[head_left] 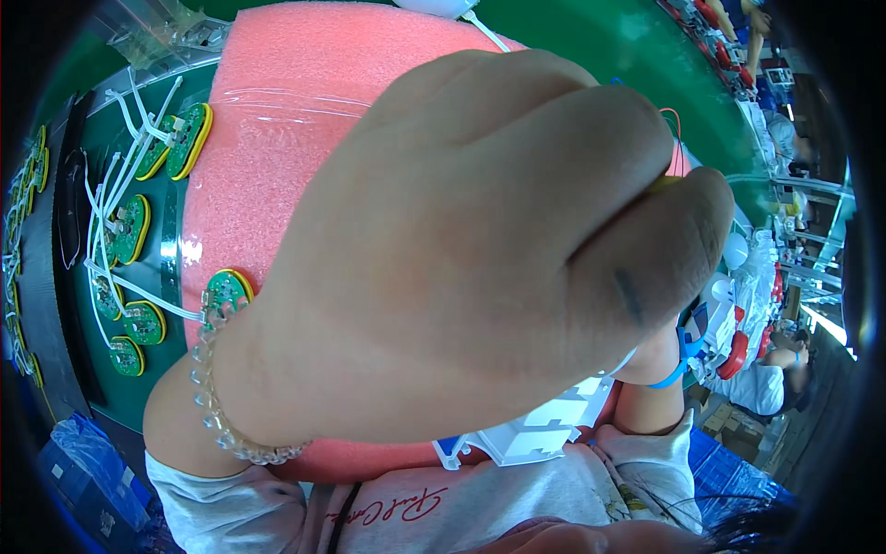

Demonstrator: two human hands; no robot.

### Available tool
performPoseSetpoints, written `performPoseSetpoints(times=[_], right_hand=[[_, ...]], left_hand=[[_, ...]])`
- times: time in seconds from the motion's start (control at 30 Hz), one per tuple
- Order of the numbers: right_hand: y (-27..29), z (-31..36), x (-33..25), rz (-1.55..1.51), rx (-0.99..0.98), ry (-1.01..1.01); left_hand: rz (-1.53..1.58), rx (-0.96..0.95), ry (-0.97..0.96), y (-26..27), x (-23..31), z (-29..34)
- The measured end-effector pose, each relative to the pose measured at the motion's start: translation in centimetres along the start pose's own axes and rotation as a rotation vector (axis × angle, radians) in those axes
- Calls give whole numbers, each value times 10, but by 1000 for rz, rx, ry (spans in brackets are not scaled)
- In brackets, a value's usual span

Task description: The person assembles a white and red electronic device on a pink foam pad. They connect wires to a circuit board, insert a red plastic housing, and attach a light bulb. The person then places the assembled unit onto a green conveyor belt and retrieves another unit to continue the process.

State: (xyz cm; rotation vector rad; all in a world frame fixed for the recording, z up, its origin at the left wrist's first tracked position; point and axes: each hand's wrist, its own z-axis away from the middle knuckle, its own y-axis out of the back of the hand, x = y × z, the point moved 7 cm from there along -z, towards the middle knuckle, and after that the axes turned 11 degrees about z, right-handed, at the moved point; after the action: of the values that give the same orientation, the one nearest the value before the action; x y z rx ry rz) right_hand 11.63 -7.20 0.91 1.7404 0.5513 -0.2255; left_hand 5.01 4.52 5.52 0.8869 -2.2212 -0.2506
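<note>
Left hand, fingers curled, filled the foreground; a yellow sliver showed between its fingers, but whether it was held could not be told. Right hand was mostly hidden behind, its grip unseen. The white plastic part sat below, near the shirt; probably light, stiff and slick, best held by its edges.

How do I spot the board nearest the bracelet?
Find the large pink foam sheet. The left hand over it wears a clear beaded bracelet; at the bracelet's top sits the green, yellow-rimmed board. Only this board is overlapped by beads.
</note>
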Motion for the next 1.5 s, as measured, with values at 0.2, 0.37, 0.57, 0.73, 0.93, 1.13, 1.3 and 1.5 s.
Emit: performPoseSetpoints(times=[0.2,0.37,0.57,0.73,0.93,1.13,1.3,1.5], right_hand=[[1,1,-1,43,0,26],[1,1,-1,30,7,18],[0,1,-1,30,-12,-7],[-3,1,-3,165,-30,-59],[-5,3,2,14,-70,-49],[-2,-1,-4,119,-85,-28],[-7,5,-7,222,-89,-36],[-11,-1,-7,251,-140,47]], left_hand=[[4,-1,-3,-1,-1,0],[-6,5,-2,2,-4,4],[-1,9,-9,4,-2,4],[-10,6,-7,6,1,2],[-54,-65,92,9,5,0],[-119,-75,90,13,9,-3],[-117,-85,90,7,11,-1],[-136,-80,92,7,10,0]])
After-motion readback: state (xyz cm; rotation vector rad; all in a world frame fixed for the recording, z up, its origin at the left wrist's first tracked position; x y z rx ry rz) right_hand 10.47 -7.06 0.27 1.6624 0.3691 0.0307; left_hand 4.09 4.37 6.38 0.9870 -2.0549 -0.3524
